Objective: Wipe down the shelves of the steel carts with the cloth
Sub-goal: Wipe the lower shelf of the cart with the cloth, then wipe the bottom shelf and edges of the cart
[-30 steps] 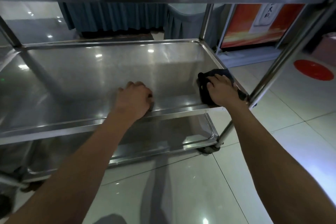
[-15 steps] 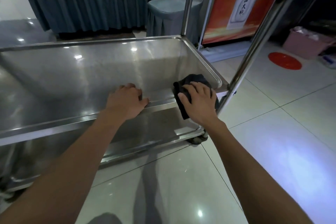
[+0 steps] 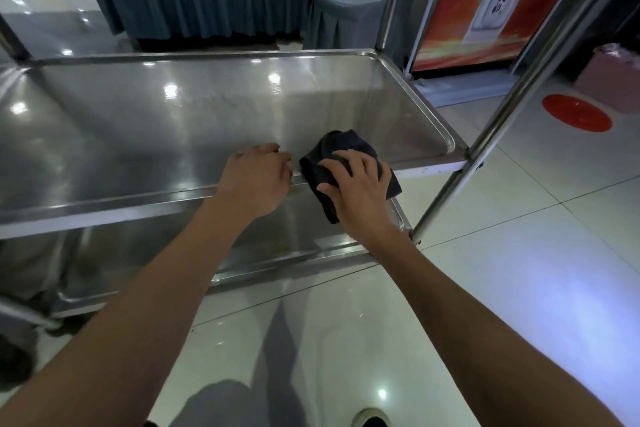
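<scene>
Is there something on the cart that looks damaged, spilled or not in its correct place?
Nothing stands out. The middle shelf looks intact and bare apart from light reflections. The right hand presses the dark cloth over the shelf's near rim, and the left hand rests on that rim beside it.

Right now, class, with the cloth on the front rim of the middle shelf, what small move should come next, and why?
Probably slide the right hand and the dark cloth leftward along the front rim of the middle shelf. The cloth lies near the right end, so most of the rim looks unwiped; the left hand, resting beside it, should shift away first.
</scene>
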